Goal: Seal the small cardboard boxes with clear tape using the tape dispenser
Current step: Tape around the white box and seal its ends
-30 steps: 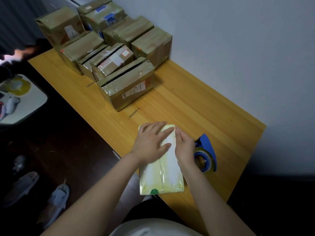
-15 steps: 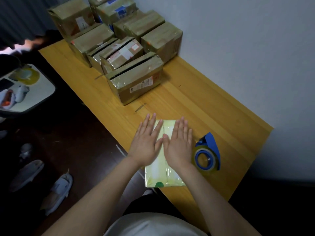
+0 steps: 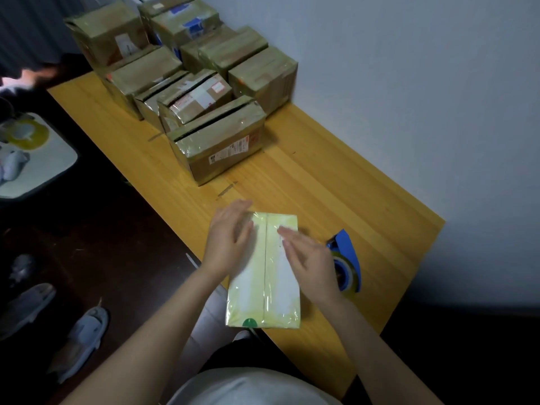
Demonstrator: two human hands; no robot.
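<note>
Head view: we see pale yellow box (image 3: pixel 251 296) at near edge of desk (image 3: pixel 336 185), top seam under glossy clear tape. Left hand (image 3: pixel 230 244) and right hand (image 3: pixel 312 267) lie flat on top, fingers straight, gripping nothing. We judge box light and stiff, film slippery; best held by side walls. Blue tape dispenser (image 3: pixel 347 258) just beside right hand.

Pale yellow box (image 3: pixel 264 276), green dot; blue tape dispenser (image 3: pixel 346 258); brown boxes (image 3: pixel 219 141); orange-yellow wood table (image 3: pixel 336 182).

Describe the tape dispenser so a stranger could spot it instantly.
On the wooden table, find the pale yellow box at the near end. Just right of it lies the tape dispenser: blue, with a round roll, unlike the brown boxes.
</note>
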